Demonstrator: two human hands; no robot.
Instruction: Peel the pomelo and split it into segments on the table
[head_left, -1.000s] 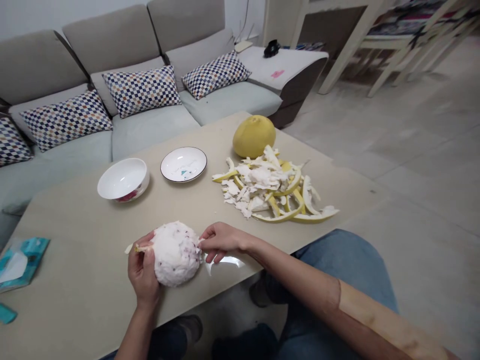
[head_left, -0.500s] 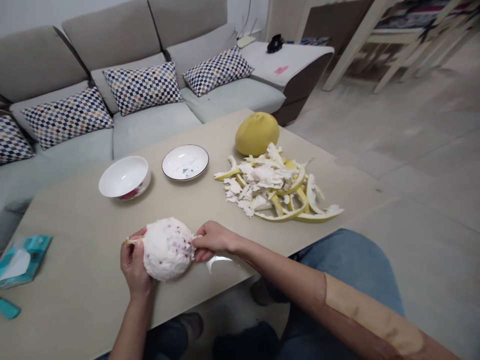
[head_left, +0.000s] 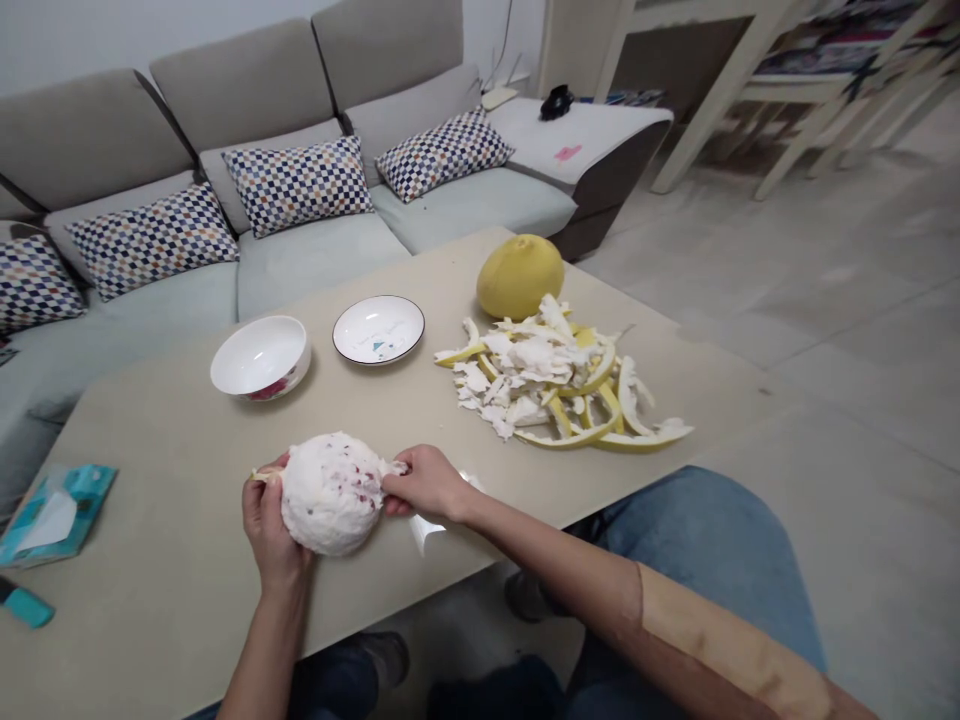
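Note:
A peeled pomelo (head_left: 330, 495), covered in white pith with reddish flesh showing through on its right side, is held over the near part of the table. My left hand (head_left: 268, 515) grips its left side, where a small yellowish strip sticks out by the thumb. On the other side, my right hand (head_left: 427, 485) pinches a flap of white pith (head_left: 391, 468) at the fruit's right edge. Part of that flap is hidden by the fingers.
Pomelo peels (head_left: 562, 375) lie heaped at the right, before a whole yellow pomelo (head_left: 520, 276). A white bowl (head_left: 259, 358) and a plate (head_left: 379, 328) stand behind my hands. A tissue pack (head_left: 64, 510) and a teal-capped object (head_left: 28, 605) lie left on the table (head_left: 180, 480).
The pomelo and both hands have shifted slightly left. The pith flap pinched by my right hand now stands out more, and more reddish flesh shows beside it.

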